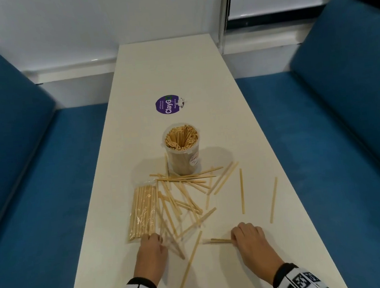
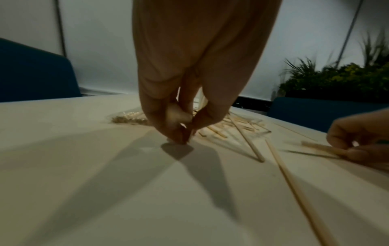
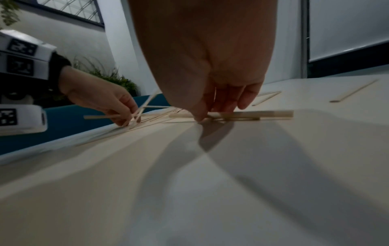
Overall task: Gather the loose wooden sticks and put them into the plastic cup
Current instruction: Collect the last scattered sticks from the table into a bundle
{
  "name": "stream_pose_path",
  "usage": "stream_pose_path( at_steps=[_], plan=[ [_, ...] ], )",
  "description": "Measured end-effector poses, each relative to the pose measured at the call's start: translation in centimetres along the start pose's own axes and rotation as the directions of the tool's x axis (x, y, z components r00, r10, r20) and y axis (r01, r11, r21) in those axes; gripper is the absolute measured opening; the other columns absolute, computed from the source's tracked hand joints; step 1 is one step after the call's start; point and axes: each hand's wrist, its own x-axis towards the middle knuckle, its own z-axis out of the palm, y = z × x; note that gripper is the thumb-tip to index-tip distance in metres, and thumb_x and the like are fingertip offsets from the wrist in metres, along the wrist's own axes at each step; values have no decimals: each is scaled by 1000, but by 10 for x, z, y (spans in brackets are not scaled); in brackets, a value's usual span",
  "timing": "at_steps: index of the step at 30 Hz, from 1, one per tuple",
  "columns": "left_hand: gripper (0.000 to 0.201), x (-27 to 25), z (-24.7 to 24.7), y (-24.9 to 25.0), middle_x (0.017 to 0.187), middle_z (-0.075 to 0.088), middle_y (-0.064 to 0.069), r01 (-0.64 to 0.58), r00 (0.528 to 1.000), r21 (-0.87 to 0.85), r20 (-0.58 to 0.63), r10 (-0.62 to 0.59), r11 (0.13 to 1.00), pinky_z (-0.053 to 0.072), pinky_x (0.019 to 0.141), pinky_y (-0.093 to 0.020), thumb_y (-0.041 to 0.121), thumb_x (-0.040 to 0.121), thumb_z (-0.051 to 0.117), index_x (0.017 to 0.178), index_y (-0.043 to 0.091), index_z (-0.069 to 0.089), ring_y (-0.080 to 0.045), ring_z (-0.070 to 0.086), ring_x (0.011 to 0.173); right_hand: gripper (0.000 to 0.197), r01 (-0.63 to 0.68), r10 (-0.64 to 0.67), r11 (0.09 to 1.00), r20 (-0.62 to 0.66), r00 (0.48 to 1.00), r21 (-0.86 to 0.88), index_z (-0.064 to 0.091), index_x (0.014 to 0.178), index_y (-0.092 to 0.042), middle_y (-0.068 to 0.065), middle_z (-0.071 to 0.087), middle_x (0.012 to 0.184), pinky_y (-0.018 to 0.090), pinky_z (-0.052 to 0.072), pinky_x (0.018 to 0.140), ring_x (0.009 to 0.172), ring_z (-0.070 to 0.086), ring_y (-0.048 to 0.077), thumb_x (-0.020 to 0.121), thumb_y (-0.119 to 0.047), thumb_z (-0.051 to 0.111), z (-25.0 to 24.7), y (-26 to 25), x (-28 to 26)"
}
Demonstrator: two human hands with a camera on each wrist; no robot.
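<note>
The person is wearing black sleeves [image 1: 143,282] and white wristbands [image 1: 298,282] that are bearing square black-and-white coded markers on both wrists.

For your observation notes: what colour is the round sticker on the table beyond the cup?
Purple, with white lettering: the sticker shows best in the head view.

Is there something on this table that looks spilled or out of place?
Yes. Many loose wooden sticks lie scattered and crossing one another on the table, just in front of the upright plastic cup, which is already packed with sticks. A clear packet of sticks lies flat to their left.
</note>
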Motion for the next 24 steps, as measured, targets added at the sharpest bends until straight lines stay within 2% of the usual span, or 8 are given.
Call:
stream_pose_path(
  at_steps=[3,6,8,10,13,15,20,24],
  plan=[
    [11,4,-5,1,102,42,-5,-44,999,-18,0,44,999,35,75,-20,10,96,43,88,10,50,-15,47,78,23,-157,192,935,-82,978,319,36,81,-25,-7,37,78,22,29,65,70,34,11,93,-5,36,-23,11,8],
    [17,9,-15,10,97,42,-8,-49,999,-10,-12,49,999,36,74,-24,9,97,40,82,6,48,-18,45,78,28,-311,508,649,-91,857,694,46,113,-16,5,49,105,33,39,86,96,48,20,98,-5,25,-53,32,25],
    [11,14,-21,18,85,46,-10,-19,998,-155,-62,10,988,38,66,-24,0,88,53,78,3,52,-24,47,76,36,-382,687,536,-126,716,753,39,133,-2,16,43,132,38,37,98,116,46,30,99,-2,27,-68,49,37],
    [24,21,-21,24,76,44,-6,-52,997,-150,-70,42,987,34,62,-22,-3,88,51,68,10,47,-23,45,74,35,-486,787,462,-89,611,742,39,131,6,24,39,134,41,39,93,111,46,36,98,-3,34,-72,65,48],
    [29,32,-21,32,77,40,-3,7,1000,-130,-3,-7,991,30,65,-29,9,97,31,70,14,38,-20,39,73,36,-642,830,394,45,556,658,38,126,11,28,37,131,44,39,92,114,43,41,90,8,38,-65,78,64],
    [21,40,-19,37,85,45,-7,67,998,-199,-7,-70,978,32,69,-30,11,98,31,81,9,44,-22,42,80,37,-655,816,408,67,574,636,39,125,9,25,37,130,38,39,87,113,44,39,88,12,33,-58,73,73],
    [32,50,-6,45,123,42,-17,148,988,-123,-24,-152,981,34,93,-32,15,96,39,123,0,45,-28,41,111,33,-561,656,666,-28,755,492,46,120,1,16,45,126,14,32,74,101,44,23,89,8,38,-36,41,90],
    [34,48,2,60,117,43,-14,120,991,-85,-45,-124,989,36,93,-32,22,97,40,122,0,48,-27,44,108,38,-442,522,744,-24,853,501,46,123,-4,11,45,123,24,37,91,108,43,22,89,9,36,-26,8,94]
  ],
)
